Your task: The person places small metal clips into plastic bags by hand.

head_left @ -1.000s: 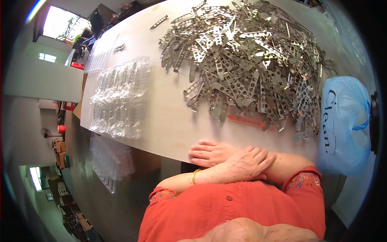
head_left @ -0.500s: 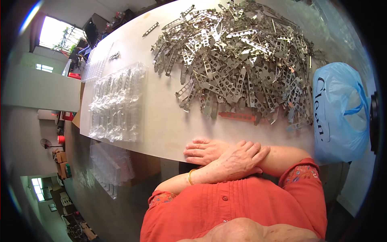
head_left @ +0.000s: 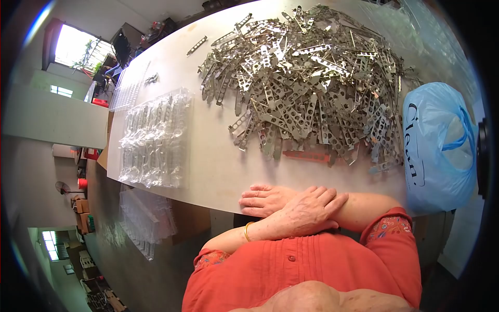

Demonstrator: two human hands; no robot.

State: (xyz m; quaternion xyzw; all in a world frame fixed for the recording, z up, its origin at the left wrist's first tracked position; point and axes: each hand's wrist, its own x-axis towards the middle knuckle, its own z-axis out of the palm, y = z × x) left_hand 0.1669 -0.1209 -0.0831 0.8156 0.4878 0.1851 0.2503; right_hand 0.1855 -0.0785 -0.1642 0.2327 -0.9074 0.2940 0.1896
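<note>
My forearms are crossed at the near edge of the table. My left hand (head_left: 311, 209), with a yellow bangle (head_left: 248, 231) on its wrist, lies over my right forearm (head_left: 364, 208), fingers stretched out and holding nothing. Below the crossing, my right hand (head_left: 266, 200) points left and rests flat at the table edge with its fingers extended, also holding nothing. Beyond the hands is a large heap of flat metal brackets (head_left: 306, 93) with round holes. A red strip (head_left: 307, 156) shows at the near side of the heap.
Stacked clear plastic trays (head_left: 155, 138) with shiny contents stand on the table (head_left: 213, 171) at the left. More clear trays (head_left: 148, 218) sit below the table edge. A blue plastic bag (head_left: 439, 148) stands at the right. One stray bracket (head_left: 197, 46) lies near the far edge.
The view has shifted slightly, so the table and its contents appear a little lower and further right. Both hands keep the same crossed pose.
</note>
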